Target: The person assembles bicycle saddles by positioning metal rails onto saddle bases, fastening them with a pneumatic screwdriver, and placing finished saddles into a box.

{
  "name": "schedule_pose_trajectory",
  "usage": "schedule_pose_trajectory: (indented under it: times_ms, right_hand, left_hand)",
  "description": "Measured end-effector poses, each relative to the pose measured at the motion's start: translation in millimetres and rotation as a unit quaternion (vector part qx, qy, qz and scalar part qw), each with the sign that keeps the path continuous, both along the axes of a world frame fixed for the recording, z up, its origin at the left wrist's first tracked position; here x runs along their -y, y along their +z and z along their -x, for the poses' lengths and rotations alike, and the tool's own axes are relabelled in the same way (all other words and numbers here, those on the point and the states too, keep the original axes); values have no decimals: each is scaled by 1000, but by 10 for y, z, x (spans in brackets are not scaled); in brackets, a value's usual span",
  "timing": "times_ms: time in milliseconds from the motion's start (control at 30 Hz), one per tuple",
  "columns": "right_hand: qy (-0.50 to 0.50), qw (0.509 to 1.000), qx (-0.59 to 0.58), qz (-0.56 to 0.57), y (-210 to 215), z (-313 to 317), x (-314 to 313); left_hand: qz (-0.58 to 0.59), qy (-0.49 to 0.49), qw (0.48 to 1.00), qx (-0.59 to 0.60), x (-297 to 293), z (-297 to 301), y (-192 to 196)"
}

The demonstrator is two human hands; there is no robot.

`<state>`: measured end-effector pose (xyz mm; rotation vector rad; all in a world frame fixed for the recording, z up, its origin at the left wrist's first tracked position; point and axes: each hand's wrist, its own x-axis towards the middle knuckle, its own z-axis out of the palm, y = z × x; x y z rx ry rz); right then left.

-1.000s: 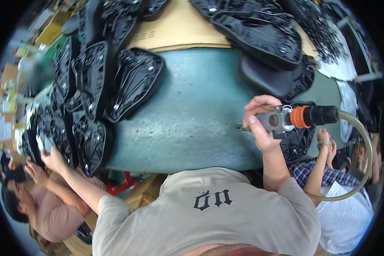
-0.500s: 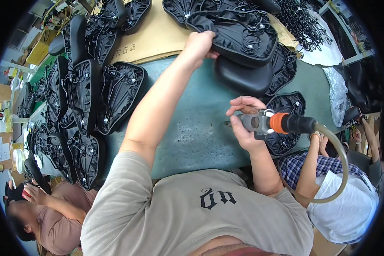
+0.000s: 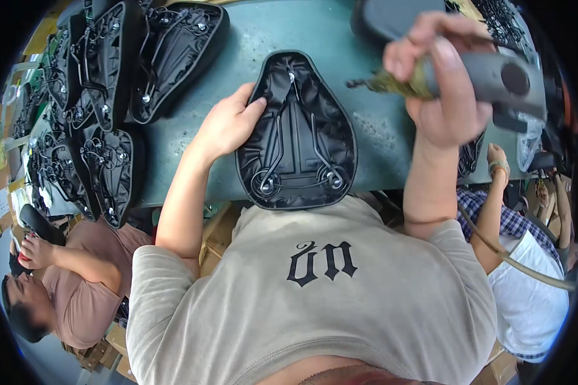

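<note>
Left hand (image 3: 230,123) grips black saddle (image 3: 296,138); right hand (image 3: 453,96) holds grey tool (image 3: 501,77)

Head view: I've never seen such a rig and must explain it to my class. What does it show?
There's no robot, just two bare hands. The wide camera sits on the worker's head, looking down, so straight edges bend. The left hand holds the rim of a black saddle, underside up, on or just above the green table. The right hand, blurred, grips a grey tool. More saddles lie to the left.
</note>
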<state>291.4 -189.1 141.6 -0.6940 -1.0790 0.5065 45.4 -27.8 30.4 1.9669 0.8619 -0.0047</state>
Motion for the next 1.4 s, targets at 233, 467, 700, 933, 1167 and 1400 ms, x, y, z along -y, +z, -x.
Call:
schedule_pose_trajectory:
  times_ms: [233,467,700,933,1167,1400]
  right_hand:
    - [-47,988,-110,101,62,482,-436]
    - [-4,991,-99,95,-7,525,-655]
    - [123,986,-57,-93,-363,456,-1150]
    - [-14,981,135,140,-351,364,-1091]
    - [42,972,29,228,-89,558,-1121]
    - [-6,981,-24,194,20,655,-1097]
  left_hand:
    - [-234,-37,969,68,-76,-518,156]
    - [-189,-76,954,221,-148,-328,17]
    - [-169,-12,959,229,-108,-337,-99]
    - [-186,4,954,233,-112,-335,-136]
    - [-191,11,956,224,-85,-337,-92]
    - [-194,12,961,197,-34,-281,-64]
